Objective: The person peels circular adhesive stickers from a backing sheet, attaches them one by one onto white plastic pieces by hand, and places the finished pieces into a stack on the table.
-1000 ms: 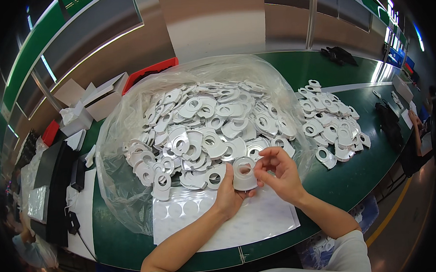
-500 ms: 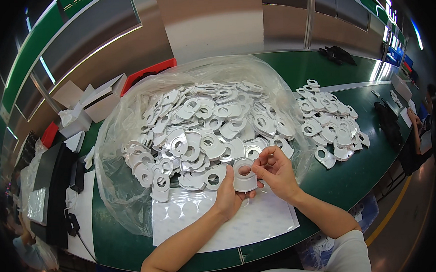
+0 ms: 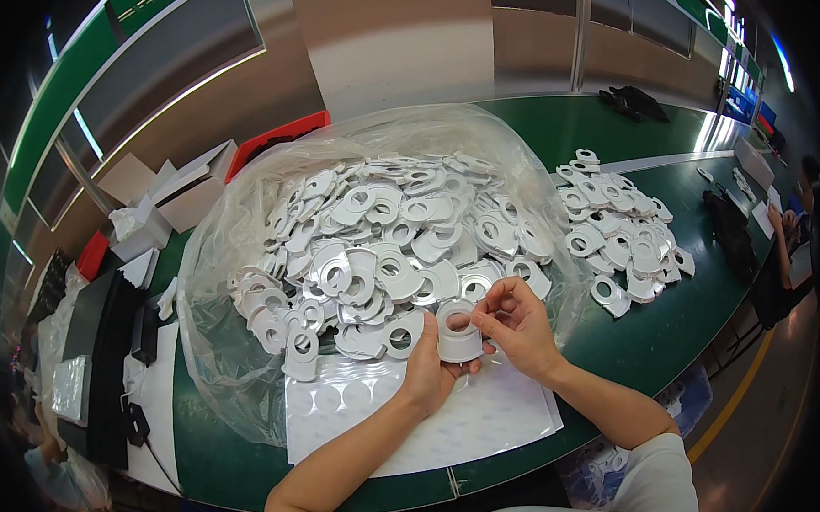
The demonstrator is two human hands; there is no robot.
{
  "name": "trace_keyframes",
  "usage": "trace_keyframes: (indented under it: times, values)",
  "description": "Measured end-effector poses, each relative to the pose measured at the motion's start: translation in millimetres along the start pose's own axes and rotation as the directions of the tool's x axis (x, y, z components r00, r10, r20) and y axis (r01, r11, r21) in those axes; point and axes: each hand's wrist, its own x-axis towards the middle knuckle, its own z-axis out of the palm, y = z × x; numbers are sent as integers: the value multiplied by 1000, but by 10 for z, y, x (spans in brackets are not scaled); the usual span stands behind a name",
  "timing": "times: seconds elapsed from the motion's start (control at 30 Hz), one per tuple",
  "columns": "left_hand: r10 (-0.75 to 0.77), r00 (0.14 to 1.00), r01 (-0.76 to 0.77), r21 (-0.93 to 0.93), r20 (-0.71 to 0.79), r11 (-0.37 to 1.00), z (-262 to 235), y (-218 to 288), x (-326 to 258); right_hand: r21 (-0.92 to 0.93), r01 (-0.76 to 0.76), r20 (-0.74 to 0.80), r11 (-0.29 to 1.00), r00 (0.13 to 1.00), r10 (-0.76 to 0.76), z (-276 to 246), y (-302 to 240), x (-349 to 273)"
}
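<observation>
A white plastic part [image 3: 461,347] with a round hole stands upright between my hands. My left hand [image 3: 428,369] grips it from the left and below, thumb along its side. At the right edge of the ring, my right hand [image 3: 515,325] is closed in a pinch, thumb against forefinger. Whatever lies between those fingertips is too small to make out. Beneath my hands lie white sheets [image 3: 381,440] with rows of round, clear shapes. Just beyond, a large heap of similar white parts [image 3: 394,273] fills an opened clear plastic bag [image 3: 228,374].
A smaller pile of white parts [image 3: 646,255] lies on the green table [image 3: 607,366] to the right. At the left are a red tray [image 3: 281,141], white boxes [image 3: 192,188] and a black device [image 3: 98,352]. Another person's hand [image 3: 776,220] shows at the far right.
Hardly anything differs. Both hands and the white part they hold stay almost in place, with only a slight shift of the fingers.
</observation>
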Motion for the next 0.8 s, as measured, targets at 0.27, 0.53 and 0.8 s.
trace_keyframes:
  times: [0.27, 0.53, 0.8]
  values:
    - [24, 999, -23, -30, 40, 999, -34, -20, 16, -39, 18, 7, 999, 1000, -18, -3, 13, -1]
    - [59, 997, -62, 64, 51, 996, -20, -5, 6, -196, 132, 8, 972, 991, -133, 21, 4, -25]
    - [95, 995, -94, 60, -8, 994, -45, -46, 5, -663, 669, 376, 337, 687, -622, -86, -62, 75]
